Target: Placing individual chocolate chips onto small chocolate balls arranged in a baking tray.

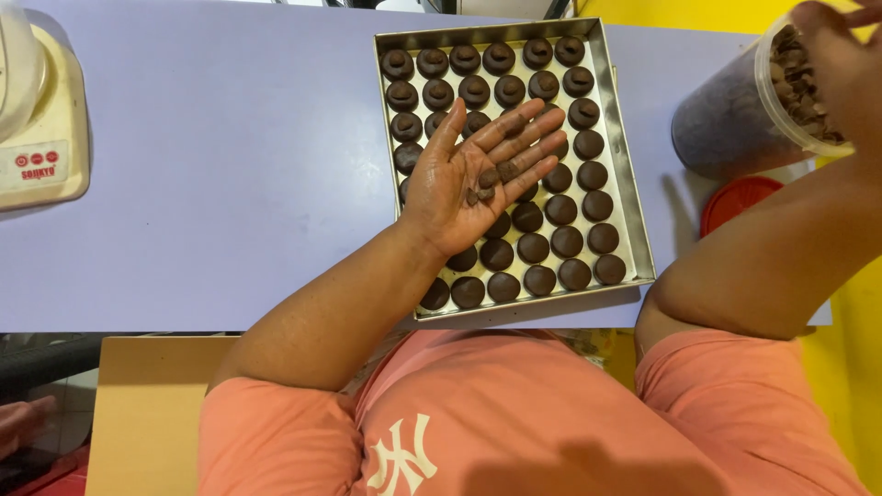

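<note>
In the head view, a rectangular metal tray (627, 174) is seen in the upper middle of the frame, resting on a pale lilac table (230, 184). The tray is filled with rows of round dark chocolate cookies (567, 242); those in the upper rows are topped with a small brown piece, while those lower down are plain.

The left hand (473, 179) is held palm up and flat over the middle of the tray, its fingers spread wide and closed on nothing. A few small chocolate pieces (491, 179) are cradled loosely in the palm and at the base of the fingers.

At the upper right corner of the frame, the right hand (841, 64) is placed at the mouth of a clear plastic tub (726, 119) that is tilted on its side and filled with brown chips (795, 78). The fingertips are cut off by the frame edge, so it cannot be told whether anything is pinched. A red lid (735, 202) is seen lying on the table just below the tub, to the right of the tray.

At the upper left edge, a cream-coloured appliance (46, 138) is partly shown.
</note>
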